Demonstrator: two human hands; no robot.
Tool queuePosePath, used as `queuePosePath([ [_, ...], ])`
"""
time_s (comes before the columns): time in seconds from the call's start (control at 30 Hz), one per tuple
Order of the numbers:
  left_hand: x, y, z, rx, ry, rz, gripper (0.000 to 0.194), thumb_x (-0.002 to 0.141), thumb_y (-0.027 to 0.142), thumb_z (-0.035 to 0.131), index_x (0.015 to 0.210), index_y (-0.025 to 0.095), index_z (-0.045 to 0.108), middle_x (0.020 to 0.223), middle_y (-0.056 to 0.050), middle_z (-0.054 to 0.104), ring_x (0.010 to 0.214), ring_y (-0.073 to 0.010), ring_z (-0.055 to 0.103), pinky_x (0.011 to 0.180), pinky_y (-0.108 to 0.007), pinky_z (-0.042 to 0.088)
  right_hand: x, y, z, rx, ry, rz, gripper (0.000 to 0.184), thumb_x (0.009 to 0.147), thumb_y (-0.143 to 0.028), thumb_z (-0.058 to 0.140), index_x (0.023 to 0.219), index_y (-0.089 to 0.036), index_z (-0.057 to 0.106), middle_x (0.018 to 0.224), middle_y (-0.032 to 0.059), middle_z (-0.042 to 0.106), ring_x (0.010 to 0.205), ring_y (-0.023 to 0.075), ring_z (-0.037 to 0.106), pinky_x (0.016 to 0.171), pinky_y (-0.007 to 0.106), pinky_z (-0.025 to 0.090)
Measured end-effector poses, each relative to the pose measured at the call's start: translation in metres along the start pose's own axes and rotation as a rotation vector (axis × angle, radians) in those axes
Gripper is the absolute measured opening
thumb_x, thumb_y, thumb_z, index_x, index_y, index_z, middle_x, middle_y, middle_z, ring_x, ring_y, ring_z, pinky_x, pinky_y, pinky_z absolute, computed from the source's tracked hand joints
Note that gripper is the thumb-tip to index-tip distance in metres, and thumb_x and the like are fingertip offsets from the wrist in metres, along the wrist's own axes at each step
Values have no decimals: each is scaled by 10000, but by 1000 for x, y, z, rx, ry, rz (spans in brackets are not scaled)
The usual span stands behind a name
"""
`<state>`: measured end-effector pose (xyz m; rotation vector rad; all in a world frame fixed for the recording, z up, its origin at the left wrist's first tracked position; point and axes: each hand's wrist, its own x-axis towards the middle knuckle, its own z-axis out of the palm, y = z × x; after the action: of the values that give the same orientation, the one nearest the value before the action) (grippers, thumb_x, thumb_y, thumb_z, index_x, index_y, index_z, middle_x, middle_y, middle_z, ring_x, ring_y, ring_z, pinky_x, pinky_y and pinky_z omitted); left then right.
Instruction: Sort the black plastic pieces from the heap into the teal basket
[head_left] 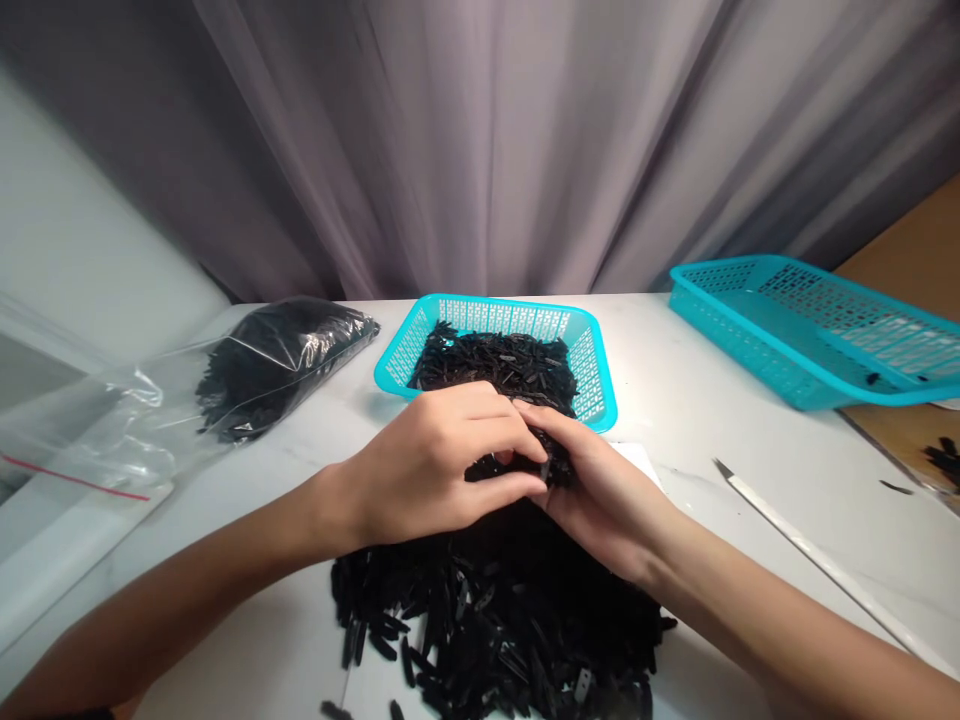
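Above a heap of small black elongated pieces (495,630) on the white table, my two hands meet. My left hand (442,470) reaches across from the left, its thumb and fingertips closed on black pieces. My right hand (592,480) cups a clump of the same black pieces (555,460) from the right, partly covered by the left fingers. Just beyond the hands stands a turquoise basket (609,400) holding many more black pieces. A few grey flat bits with holes show among the heap.
A clear zip bag (292,350) of black pieces lies at the left. Back right, a second turquoise basket (795,345) has a few black bits in it. A craft knife with a white handle (802,550) lies at the right. A grey curtain (480,150) hangs behind the table.
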<state>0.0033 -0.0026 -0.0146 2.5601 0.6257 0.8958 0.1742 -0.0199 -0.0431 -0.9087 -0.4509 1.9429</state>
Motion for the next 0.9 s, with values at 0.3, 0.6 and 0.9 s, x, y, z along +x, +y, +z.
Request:
queuePosePath([
  [0.3, 4, 2, -3, -59, 110, -170, 60, 808, 122, 729, 836, 170, 751, 753, -7, 753, 680, -129, 668, 658, -243, 535, 0, -1, 0, 107, -67, 64, 136, 808, -225, 783, 735, -134, 712, 725, -5, 626, 594, 63, 506, 465, 152, 377],
  [0.6, 8, -2, -8, -516, 103, -551, 79, 869, 243, 729, 888, 171, 754, 768, -8, 764, 713, -140, 731, 730, -232, 592, -1, -6, 1, 107, -64, 125, 107, 844, -215, 724, 811, -117, 695, 707, 41, 613, 638, 96, 549, 445, 131, 368],
  [0.9, 8, -3, -11, -561, 132, -537, 72, 863, 231, 752, 921, 205, 787, 799, 7, 780, 733, -122, 749, 730, -185, 606, 0, -5, -1, 101, -65, 121, 104, 811, -220, 751, 811, -130, 698, 713, 47, 632, 646, 101, 562, 454, 134, 361],
])
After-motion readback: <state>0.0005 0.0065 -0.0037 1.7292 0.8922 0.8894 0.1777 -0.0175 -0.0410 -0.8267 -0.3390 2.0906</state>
